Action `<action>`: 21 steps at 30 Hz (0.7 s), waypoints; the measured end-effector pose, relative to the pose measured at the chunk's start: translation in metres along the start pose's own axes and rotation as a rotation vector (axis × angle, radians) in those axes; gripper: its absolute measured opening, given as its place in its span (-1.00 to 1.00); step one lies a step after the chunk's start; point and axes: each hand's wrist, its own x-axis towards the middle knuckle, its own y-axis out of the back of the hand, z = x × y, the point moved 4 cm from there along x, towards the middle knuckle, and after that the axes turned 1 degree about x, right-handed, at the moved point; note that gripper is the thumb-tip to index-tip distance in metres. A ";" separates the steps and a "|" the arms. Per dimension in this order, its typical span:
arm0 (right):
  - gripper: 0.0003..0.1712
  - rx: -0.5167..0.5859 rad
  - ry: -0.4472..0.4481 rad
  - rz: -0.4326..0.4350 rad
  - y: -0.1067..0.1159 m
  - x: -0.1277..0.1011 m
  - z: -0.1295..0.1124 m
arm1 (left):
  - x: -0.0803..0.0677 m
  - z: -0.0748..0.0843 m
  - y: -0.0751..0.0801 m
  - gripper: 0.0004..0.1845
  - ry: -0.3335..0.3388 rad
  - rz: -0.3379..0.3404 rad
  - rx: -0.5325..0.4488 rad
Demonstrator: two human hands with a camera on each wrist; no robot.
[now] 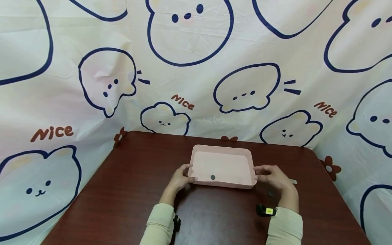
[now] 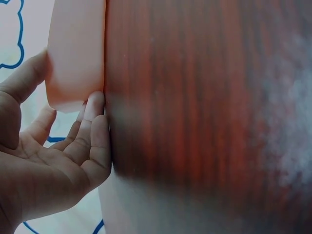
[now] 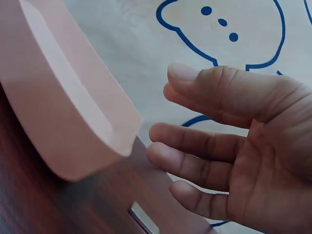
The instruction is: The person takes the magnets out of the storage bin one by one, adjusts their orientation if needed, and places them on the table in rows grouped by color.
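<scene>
A shallow pink rectangular tray (image 1: 222, 184) lies on the dark wooden table, with a small dark disc (image 1: 212, 177) inside it near the front wall. My left hand (image 1: 180, 178) grips the tray's front left corner. In the left wrist view, the thumb (image 2: 33, 73) is at the rim and the other fingers reach low along the wall. At the opposite end, my right hand (image 1: 273, 176) is held beside the tray. The right wrist view shows its fingers spread and relaxed, with a gap between them and the tray's corner (image 3: 119, 141).
A second small dark disc (image 1: 271, 194) lies on the table near the right wrist. Behind the right hand is a short metallic strip (image 1: 293, 181), also on the table. A patterned cloth (image 1: 202, 85) hangs behind the table's far edge (image 1: 171, 134) and along both sides.
</scene>
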 end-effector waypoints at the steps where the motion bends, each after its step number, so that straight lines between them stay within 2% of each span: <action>1: -0.49 0.018 0.000 -0.009 -0.002 0.002 -0.002 | 0.000 0.000 0.000 -0.31 -0.007 0.001 -0.002; 12: -0.48 0.061 0.103 -0.126 -0.017 0.026 -0.018 | 0.000 -0.001 0.000 -0.31 0.018 -0.002 -0.001; 21: -0.52 0.063 0.076 -0.156 -0.030 0.044 -0.022 | 0.000 0.000 0.000 -0.31 0.032 0.003 -0.013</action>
